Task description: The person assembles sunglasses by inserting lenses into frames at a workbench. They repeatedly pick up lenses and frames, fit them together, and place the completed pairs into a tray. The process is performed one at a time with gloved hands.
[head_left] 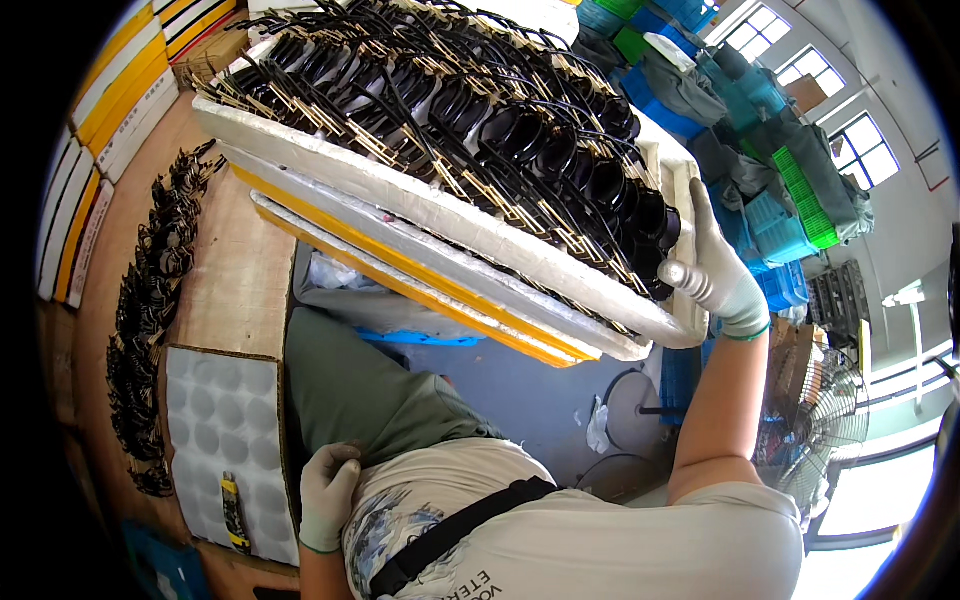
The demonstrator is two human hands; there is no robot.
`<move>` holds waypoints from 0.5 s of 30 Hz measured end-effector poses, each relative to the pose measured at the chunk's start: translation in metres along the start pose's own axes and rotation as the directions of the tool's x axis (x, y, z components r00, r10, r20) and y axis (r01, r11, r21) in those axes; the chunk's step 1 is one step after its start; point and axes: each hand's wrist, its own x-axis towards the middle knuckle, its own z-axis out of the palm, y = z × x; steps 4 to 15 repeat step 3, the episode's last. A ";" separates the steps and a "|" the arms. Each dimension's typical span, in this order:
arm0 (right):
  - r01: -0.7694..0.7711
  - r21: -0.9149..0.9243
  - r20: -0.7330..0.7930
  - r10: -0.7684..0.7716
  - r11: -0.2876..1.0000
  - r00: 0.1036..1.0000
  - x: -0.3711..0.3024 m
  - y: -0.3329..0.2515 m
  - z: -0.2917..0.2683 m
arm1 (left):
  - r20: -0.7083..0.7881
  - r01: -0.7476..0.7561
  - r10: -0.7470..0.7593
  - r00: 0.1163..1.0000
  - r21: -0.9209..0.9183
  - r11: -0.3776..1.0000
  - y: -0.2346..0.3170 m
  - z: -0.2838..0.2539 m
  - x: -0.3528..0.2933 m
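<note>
My right hand (718,268), in a whitish knit glove, grips the right end of a white foam tray (430,215). Its thumb comes over the rim on the inner side. Rows of black ring-shaped parts (555,150) with black leads and gold-coloured ends fill the tray. Beneath it are more foam trays (420,270) with yellow edges, stacked at a slant. My left hand (328,492), gloved too, hangs low beside my shirt with its fingers curled in. Nothing shows in it, and it is apart from the trays.
At left, a wooden table (235,270) bears a long row of black parts (155,330). A yellow-and-black utility knife (234,512) lies on a dimpled foam sheet (225,420). Foam boxes (125,85) are stacked behind. A floor fan (815,420) and blue crates (780,225) stand at right.
</note>
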 end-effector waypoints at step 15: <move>-0.083 0.072 0.092 0.076 0.994 0.993 0.000 -0.006 -0.004 | 0.007 0.003 -0.003 1.000 -0.018 1.000 0.000 -0.003 0.001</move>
